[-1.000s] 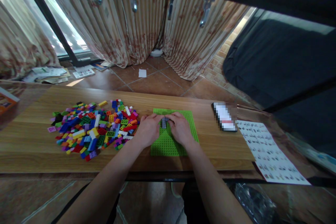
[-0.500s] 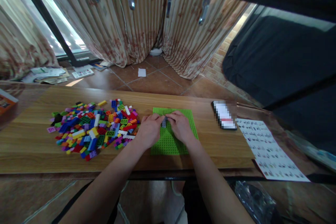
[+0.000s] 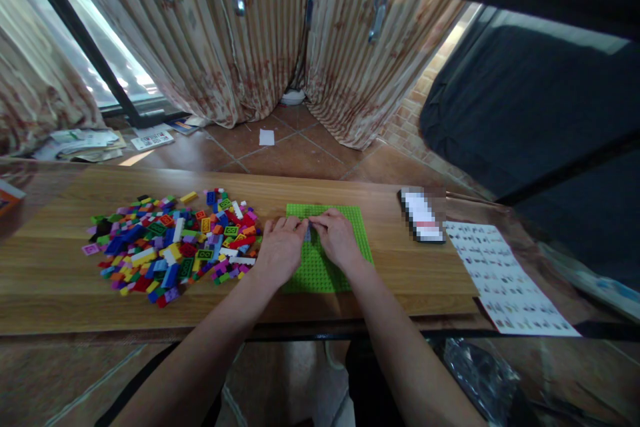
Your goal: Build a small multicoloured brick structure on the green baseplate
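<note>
A light-purple building brick [image 3: 308, 234] sits on the green studded baseplate [image 3: 320, 271], mostly covered by fingers. My left hand [image 3: 281, 248] reaches in from the left, its thumb and index fingertip closed at the brick. From the right, my right hand [image 3: 337, 238] meets it, thumb and index finger pinched against the brick's other side. The two sets of fingertips nearly touch near the plate's upper part. Just how the brick sits on the studs is hidden by the fingers.
A large heap of mixed coloured bricks [image 3: 165, 247] spreads left of the baseplate on the wooden table [image 3: 400, 280]. To the right lie a phone [image 3: 421, 215] and a printed picture sheet [image 3: 505, 273] that overhangs the table's edge. A clear plastic bag [image 3: 480, 373] is below.
The whole view has shifted slightly. My fingers have drawn closer around the brick, covering more of it, while both hands stay over the same part of the baseplate.
</note>
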### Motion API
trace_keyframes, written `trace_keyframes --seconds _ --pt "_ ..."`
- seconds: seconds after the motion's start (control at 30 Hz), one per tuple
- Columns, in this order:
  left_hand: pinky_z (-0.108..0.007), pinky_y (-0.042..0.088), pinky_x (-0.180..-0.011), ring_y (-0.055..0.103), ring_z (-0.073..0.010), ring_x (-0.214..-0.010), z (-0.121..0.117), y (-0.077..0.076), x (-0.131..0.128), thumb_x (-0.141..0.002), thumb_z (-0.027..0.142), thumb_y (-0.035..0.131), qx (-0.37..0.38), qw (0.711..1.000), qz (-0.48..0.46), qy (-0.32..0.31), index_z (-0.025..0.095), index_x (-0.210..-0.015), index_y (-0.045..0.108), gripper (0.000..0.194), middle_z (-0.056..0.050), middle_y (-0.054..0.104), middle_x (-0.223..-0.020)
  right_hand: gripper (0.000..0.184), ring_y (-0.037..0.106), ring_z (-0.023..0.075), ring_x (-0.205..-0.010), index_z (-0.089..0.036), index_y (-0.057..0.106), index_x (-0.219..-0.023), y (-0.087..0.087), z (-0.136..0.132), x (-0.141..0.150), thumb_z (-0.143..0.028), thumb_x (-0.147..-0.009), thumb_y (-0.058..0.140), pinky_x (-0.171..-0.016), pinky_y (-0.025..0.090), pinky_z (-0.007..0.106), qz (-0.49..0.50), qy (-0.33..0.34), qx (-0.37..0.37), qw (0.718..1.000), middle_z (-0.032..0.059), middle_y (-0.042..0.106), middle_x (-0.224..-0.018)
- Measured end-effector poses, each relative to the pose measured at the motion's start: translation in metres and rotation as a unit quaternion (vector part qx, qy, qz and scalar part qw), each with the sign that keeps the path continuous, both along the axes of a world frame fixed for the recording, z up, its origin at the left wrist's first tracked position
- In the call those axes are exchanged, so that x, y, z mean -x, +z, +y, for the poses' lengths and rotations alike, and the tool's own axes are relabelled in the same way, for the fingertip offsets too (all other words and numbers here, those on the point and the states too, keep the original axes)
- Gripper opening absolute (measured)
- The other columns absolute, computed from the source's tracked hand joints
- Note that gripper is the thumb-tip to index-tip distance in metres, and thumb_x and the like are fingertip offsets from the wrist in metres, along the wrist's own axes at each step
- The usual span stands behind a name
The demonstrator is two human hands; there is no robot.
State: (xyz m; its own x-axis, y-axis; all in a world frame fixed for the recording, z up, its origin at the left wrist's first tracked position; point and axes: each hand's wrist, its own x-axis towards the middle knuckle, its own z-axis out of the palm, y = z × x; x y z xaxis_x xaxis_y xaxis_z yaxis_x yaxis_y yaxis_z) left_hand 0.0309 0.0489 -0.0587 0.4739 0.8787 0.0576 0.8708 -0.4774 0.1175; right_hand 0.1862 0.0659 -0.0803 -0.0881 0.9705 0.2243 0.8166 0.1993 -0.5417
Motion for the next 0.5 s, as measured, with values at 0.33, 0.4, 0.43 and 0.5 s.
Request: trace_keyframes --seconds 0.33,0.4,0.43,0.5 --pt "-0.046 0.039 -0.089 0.054 -0.0286 -0.104 -0.003 0.0056 -0.0037 -0.09 0.008 0.034 0.009 1.0 0.006 0.005 0.015 -0.128 0.055 0.044 -0.014 0.061 -0.112 0.02 0.06 0.0209 -0.088 -0.028 0.078 -0.101 0.002 -0.0008 -0.0009 -0.025 -0.091 0.061 -0.082 0.044 0.033 -0.026 -0.053 0.052 0.997 0.0073 0.068 -0.091" --pt "-0.046 0.039 -0.089 0.054 -0.0286 -0.104 -0.0038 0.005 -0.0037 -0.091 0.008 0.032 0.002 1.0 0.005 0.001 0.014 -0.128 0.055 0.044 -0.014 0.061 -0.111 0.019 0.059 0.022 -0.091 -0.031 0.077 -0.102 0.0031 -0.0029 0.0001 -0.029 -0.091 0.061 -0.083 0.042 0.035 -0.039 -0.078 0.061 0.994 0.0068 0.068 -0.093" --pt "-0.046 0.039 -0.089 0.054 -0.0286 -0.104 -0.0042 0.0041 -0.0036 -0.091 0.008 0.032 -0.001 1.0 0.003 0.0 0.014 -0.129 0.055 0.044 -0.014 0.061 -0.111 0.019 0.059 0.0223 -0.092 -0.033 0.077 -0.103 0.0034 -0.0039 0.0008 -0.031 -0.091 0.061 -0.083 0.042 0.035 -0.044 -0.088 0.063 0.993 0.0065 0.069 -0.094" --pt "-0.045 0.039 -0.09 0.053 -0.0281 -0.105 -0.0049 0.0008 -0.0033 -0.092 0.008 0.032 -0.001 1.0 -0.003 0.003 0.013 -0.13 0.054 0.044 -0.014 0.061 -0.112 0.019 0.058 0.0223 -0.094 -0.034 0.076 -0.103 0.0033 -0.0056 0.0021 -0.033 -0.091 0.062 -0.083 0.041 0.035 -0.051 -0.1 0.061 0.992 0.0059 0.069 -0.095"
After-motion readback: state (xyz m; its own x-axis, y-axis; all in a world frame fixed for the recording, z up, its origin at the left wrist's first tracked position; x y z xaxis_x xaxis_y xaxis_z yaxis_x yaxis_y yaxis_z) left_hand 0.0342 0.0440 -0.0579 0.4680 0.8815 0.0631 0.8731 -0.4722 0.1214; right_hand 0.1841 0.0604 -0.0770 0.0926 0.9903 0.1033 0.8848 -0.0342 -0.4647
